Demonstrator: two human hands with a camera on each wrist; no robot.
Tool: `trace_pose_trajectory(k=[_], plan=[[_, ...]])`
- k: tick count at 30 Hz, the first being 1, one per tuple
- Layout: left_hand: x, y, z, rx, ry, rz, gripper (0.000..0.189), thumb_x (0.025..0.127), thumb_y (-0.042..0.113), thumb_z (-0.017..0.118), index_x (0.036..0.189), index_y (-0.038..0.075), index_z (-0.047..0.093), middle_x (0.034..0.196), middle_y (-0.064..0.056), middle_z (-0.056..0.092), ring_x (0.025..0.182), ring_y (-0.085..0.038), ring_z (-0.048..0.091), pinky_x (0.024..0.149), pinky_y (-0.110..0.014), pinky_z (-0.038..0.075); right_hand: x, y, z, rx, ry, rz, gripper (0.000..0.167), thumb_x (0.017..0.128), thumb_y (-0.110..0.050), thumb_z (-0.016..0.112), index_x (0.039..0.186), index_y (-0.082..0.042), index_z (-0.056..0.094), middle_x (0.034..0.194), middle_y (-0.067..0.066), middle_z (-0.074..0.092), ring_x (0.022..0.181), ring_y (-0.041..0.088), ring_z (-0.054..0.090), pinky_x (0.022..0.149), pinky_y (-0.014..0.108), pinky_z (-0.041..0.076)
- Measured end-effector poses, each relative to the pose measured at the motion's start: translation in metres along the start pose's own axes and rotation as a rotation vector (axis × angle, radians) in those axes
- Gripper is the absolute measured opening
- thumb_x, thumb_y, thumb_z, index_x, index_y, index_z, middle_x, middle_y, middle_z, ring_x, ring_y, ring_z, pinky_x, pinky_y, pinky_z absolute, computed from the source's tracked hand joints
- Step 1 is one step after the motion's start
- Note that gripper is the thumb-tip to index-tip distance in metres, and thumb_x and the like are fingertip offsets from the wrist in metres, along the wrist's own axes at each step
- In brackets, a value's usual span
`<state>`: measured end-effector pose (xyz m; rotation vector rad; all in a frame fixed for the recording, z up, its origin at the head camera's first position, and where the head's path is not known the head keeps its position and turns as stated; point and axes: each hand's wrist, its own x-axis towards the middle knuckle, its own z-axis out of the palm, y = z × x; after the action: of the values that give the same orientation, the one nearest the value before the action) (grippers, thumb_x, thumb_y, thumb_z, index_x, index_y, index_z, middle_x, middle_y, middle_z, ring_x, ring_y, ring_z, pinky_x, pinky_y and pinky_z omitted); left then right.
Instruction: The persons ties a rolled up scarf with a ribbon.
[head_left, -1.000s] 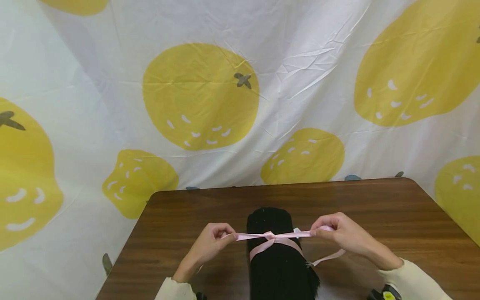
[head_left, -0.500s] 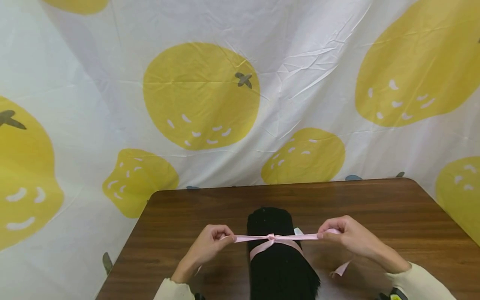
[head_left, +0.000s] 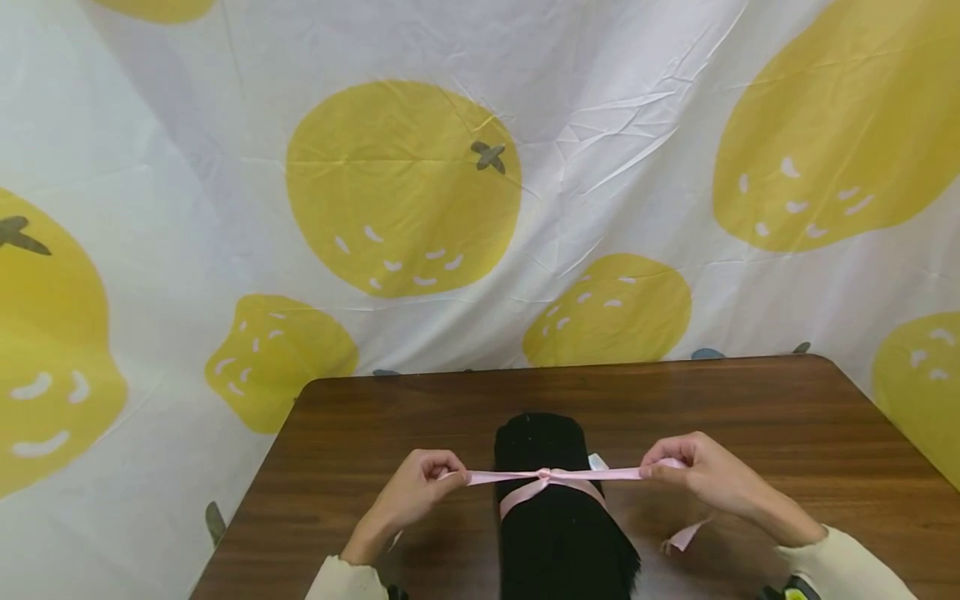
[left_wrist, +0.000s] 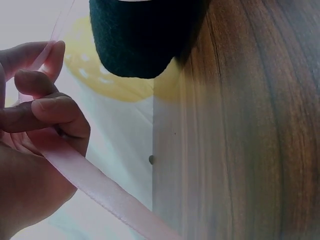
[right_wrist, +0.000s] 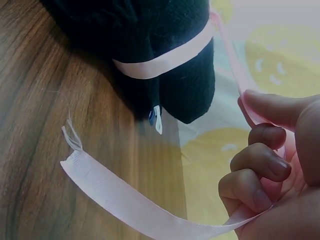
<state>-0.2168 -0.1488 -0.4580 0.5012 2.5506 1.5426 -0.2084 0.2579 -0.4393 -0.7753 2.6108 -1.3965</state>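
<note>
A rolled black cloth (head_left: 558,542) with a fringed edge lies lengthwise on the table. Round it runs a pink ribbon (head_left: 525,495), crossed in a small knot on top. My left hand (head_left: 420,492) pinches one ribbon end to the left of the roll. On the other side my right hand (head_left: 697,471) pinches the opposite end, so the ribbon stretches taut between both hands. In the right wrist view a frayed ribbon tail (right_wrist: 120,192) hangs from the curled fingers. Another length trails below the left hand in the left wrist view.
The brown wooden table (head_left: 360,425) has rounded far corners. Behind it hangs a white curtain (head_left: 420,50) printed with yellow fruit. A small white tag (right_wrist: 158,120) sticks out from the roll's side.
My right hand has moved a little to the right, pulling the ribbon tighter, and the knot has become smaller. Its loose tail has shifted right too. The left hand has barely moved.
</note>
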Motion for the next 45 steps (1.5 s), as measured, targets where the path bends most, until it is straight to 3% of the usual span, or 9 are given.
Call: trace_pose_trajectory(k=[15,22,32,39,45], plan=[[0.000,-0.010,-0.002,-0.007,-0.046,-0.008,0.011,0.090,0.018,0.071,0.085,0.009,0.074,0.060,0.006,0.040,0.053,-0.005,0.035,0.049,-0.019,0.028,-0.006,0.014,0.000,0.012,-0.011,0.000,0.007,0.092,-0.011,0.067,0.089,-0.006,0.071,0.070,-0.012,0.057,0.061,-0.001,0.044,0.050,0.022,0.038],[-0.002,-0.018,-0.002,-0.007,-0.098,-0.015,0.016,0.091,0.017,0.070,0.086,0.002,0.072,0.060,0.006,0.040,0.053,-0.004,0.034,0.048,-0.019,0.027,-0.006,0.025,0.004,0.011,-0.051,-0.018,0.008,0.093,-0.010,0.065,0.088,-0.006,0.070,0.075,-0.008,0.060,0.067,-0.001,0.047,0.057,0.021,0.040],[-0.004,-0.022,-0.002,0.019,-0.163,-0.010,0.013,0.094,0.012,0.066,0.090,0.001,0.071,0.063,0.006,0.044,0.052,-0.003,0.035,0.047,-0.019,0.028,-0.008,0.040,0.008,0.062,-0.127,-0.068,0.011,0.095,-0.003,0.060,0.086,-0.002,0.068,0.079,-0.009,0.062,0.072,-0.003,0.046,0.058,0.021,0.039],[-0.002,-0.027,-0.001,0.055,-0.164,0.028,0.012,0.094,0.013,0.066,0.091,0.003,0.072,0.063,0.006,0.044,0.050,-0.001,0.035,0.046,-0.020,0.028,-0.007,0.047,0.010,0.112,-0.168,-0.077,0.012,0.095,-0.001,0.058,0.087,0.000,0.067,0.072,-0.015,0.046,0.064,-0.004,0.037,0.047,0.022,0.029],[-0.001,-0.032,-0.001,0.081,-0.172,0.029,0.010,0.094,0.016,0.067,0.087,0.009,0.072,0.062,0.007,0.046,0.052,-0.002,0.036,0.047,-0.019,0.029,-0.007,0.048,0.010,0.132,-0.184,-0.062,0.012,0.095,-0.002,0.058,0.088,0.000,0.067,0.069,-0.015,0.042,0.062,-0.004,0.036,0.047,0.022,0.027]])
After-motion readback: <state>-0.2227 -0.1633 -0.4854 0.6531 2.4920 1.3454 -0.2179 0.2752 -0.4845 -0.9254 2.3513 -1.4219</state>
